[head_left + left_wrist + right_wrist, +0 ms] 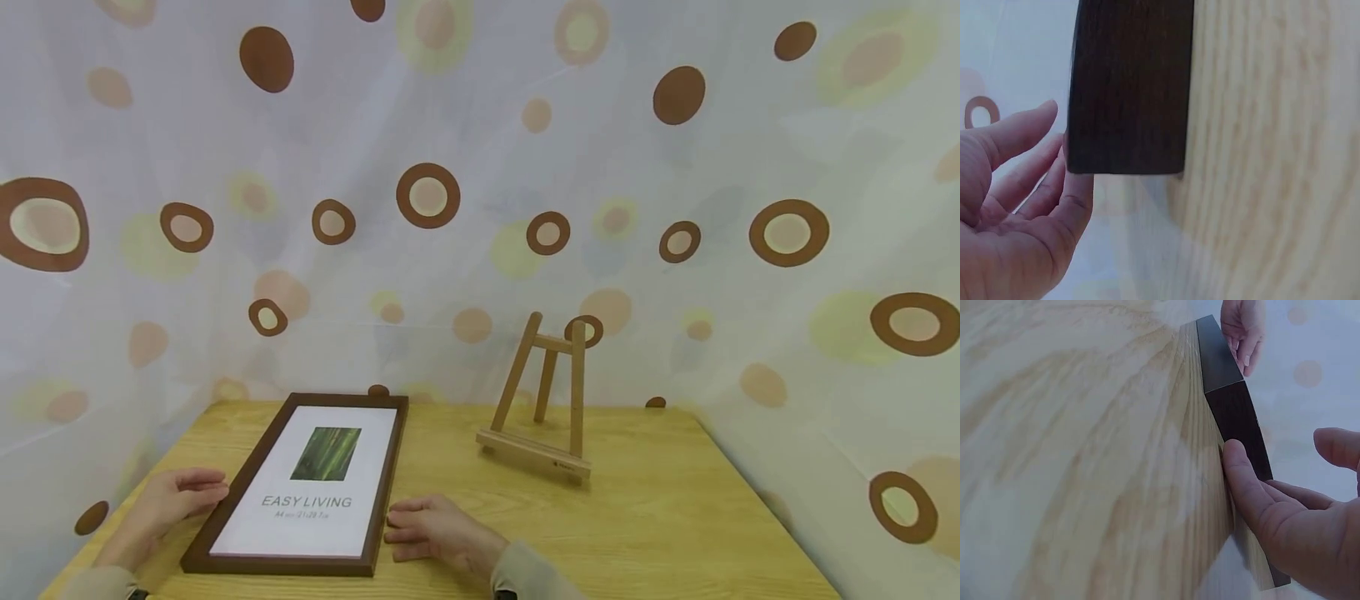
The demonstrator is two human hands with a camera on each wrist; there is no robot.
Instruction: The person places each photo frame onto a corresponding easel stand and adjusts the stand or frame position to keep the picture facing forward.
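Note:
A dark brown picture frame (383, 500) lies flat on the table, its white insert reading "EASY LIVING" under a small green picture. My left hand (174, 507) is at the frame's left side, its fingertips at the outer edge. In the left wrist view, the left hand (1029, 200) has loosely bent fingers against the frame's dark side (1132, 87), thumb apart from it. My right hand (442, 532) rests by the opposite side. The right wrist view shows the right hand's fingers (1250, 487) along the frame's side wall (1241, 419), with the thumb raised away.
A small wooden easel (577, 392) stands on the table to the right of the frame, near the back. The light wood table (675, 517) meets a white curtain (480, 108) with brown and pale dots behind and on both sides.

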